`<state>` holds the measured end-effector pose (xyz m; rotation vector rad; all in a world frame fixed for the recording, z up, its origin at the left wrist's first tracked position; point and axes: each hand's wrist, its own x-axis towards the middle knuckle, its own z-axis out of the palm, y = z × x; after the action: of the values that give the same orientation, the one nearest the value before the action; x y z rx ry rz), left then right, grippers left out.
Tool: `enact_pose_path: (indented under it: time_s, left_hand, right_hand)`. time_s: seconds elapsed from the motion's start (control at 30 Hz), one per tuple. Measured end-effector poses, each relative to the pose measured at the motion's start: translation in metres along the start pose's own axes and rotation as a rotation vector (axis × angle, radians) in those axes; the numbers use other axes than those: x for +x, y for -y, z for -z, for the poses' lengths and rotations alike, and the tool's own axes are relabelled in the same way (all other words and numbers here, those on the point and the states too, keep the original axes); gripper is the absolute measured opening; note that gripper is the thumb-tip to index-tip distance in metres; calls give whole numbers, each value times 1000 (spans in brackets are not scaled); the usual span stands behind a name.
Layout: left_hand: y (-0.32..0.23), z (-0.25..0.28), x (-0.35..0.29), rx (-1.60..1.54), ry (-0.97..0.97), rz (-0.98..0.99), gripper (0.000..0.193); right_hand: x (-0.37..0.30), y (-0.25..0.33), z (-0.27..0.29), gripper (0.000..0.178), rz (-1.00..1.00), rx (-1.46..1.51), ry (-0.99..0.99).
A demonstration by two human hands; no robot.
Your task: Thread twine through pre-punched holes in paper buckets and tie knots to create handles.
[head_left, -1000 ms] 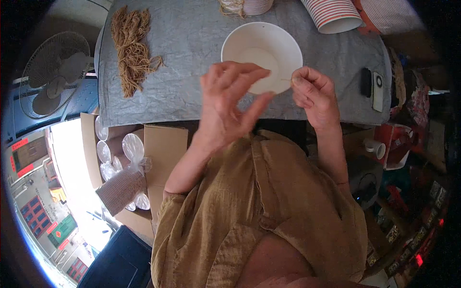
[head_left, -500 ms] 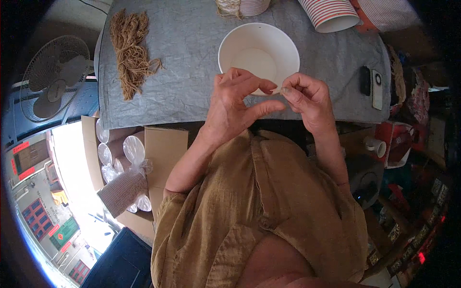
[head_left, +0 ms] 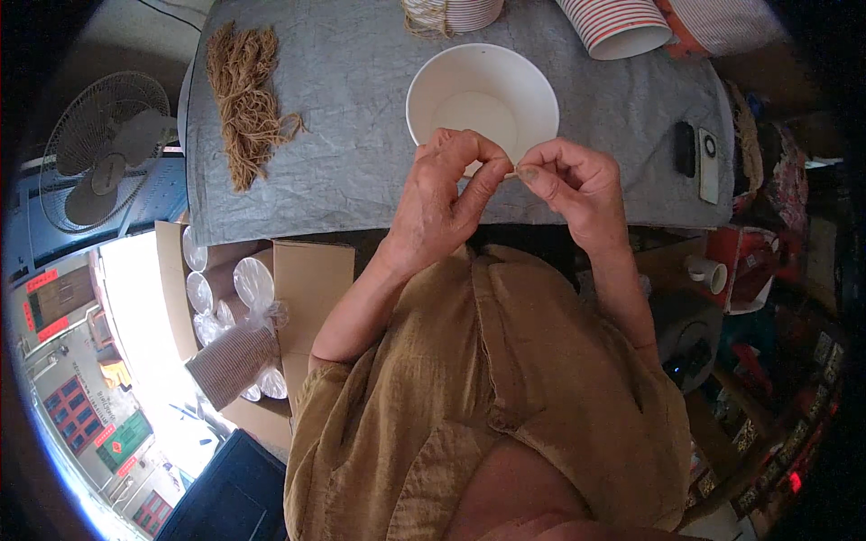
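A white paper bowl (head_left: 483, 99) stands upright on the grey table cover (head_left: 352, 108), straight ahead of me. Just over its near rim, my left hand (head_left: 446, 203) and my right hand (head_left: 573, 185) meet fingertip to fingertip. Both pinch a thin tan strand (head_left: 512, 174), of which only a short bit shows between the thumbs and forefingers. The hands hide the bowl's near edge. A bundle of brown twine strands (head_left: 244, 99) lies on the cover to the far left, well away from both hands.
Striped paper cups (head_left: 618, 25) lie at the table's far right, and another cup with twine (head_left: 446, 13) sits at the far middle. A phone (head_left: 708, 167) rests near the right edge. A fan (head_left: 104, 153) and a cardboard box of lids (head_left: 271, 298) sit to my left, below the table.
My left hand, spread open a second ago, has closed its fingers. Both hands have come together at the bowl's near rim and now pinch the strand.
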<state>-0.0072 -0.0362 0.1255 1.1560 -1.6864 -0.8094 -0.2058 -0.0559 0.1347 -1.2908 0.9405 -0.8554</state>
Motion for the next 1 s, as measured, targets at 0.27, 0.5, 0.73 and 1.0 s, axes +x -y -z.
enact_pose_path:
  time_s: [0.27, 0.5, 0.73, 1.0]
  left_hand:
    - [1, 2, 0, 127, -73, -72, 12]
    - [7, 15, -14, 608, -87, -170, 17]
    - [25, 0, -43, 633, 65, -250, 28]
    - [20, -9, -57, 609, 116, -285, 29]
  right_hand:
    - [2, -8, 0, 13, -63, 271, -71]
    - [9, 8, 22, 10, 54, -43, -117]
    - [9, 14, 30, 10, 9, -331, 61]
    - [4, 4, 28, 10, -98, -419, 202]
